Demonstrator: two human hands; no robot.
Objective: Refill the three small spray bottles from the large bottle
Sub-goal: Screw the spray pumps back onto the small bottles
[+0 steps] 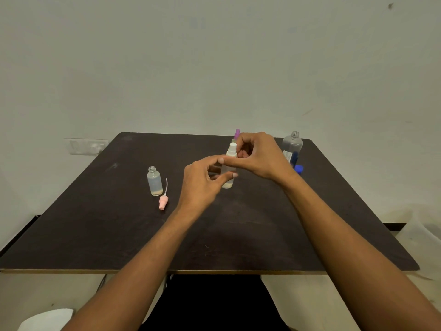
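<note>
A small clear bottle with a white spray top (231,151) stands on the dark table (119,235) at the middle. My left hand (202,180) grips its body between thumb and fingers. My right hand (257,154) pinches the white spray top from the right. An uncapped small bottle (154,181) stands to the left, its pink spray head (163,199) lying beside it. A purple-topped bottle (237,134) shows behind my right hand, mostly hidden. The large clear bottle (292,145) stands uncapped at the back right, with its blue cap (298,168) beside it.
The table's back edge meets a pale wall with a socket plate (86,146) at the left. A translucent container (420,235) sits on the floor to the right. A white object (47,320) lies at the bottom left.
</note>
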